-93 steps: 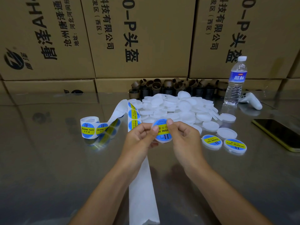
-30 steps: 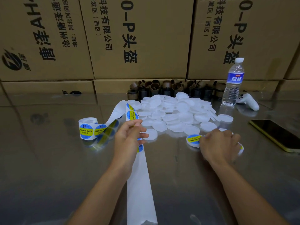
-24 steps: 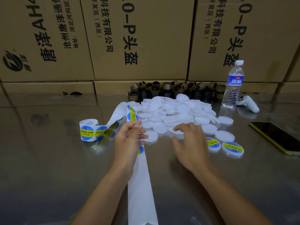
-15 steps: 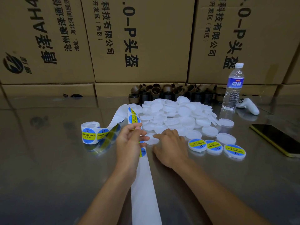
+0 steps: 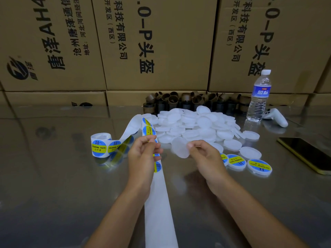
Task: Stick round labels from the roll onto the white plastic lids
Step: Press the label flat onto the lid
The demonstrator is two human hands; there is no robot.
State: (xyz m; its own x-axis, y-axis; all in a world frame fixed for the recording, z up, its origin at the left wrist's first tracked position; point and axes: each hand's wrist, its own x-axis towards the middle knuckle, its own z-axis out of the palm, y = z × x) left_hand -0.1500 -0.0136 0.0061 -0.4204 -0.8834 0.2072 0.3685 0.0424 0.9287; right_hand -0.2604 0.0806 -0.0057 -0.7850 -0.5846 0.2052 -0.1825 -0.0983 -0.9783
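A heap of white plastic lids [image 5: 193,125] lies on the steel table. My right hand [image 5: 206,156] pinches one bare white lid [image 5: 180,147], lifted and tilted, in front of the heap. My left hand [image 5: 143,154] pinches the label strip [image 5: 149,130], its fingers on a blue-and-yellow round label. The label roll [image 5: 99,144] stands to the left, and its strip runs over to my left hand. The bare white backing [image 5: 159,208] trails from that hand toward me. Three labelled lids [image 5: 248,164] lie flat in a row right of my right hand.
Stacked cardboard boxes [image 5: 154,43] wall off the back. Brown tape cores [image 5: 193,102] line up behind the lids. A water bottle [image 5: 259,97] and a white controller [image 5: 275,117] stand at the back right. A phone [image 5: 308,153] lies at the right edge.
My right hand set the labelled lid beside the other two, reached to the heap and lifted a bare lid. My left hand stayed on the strip.
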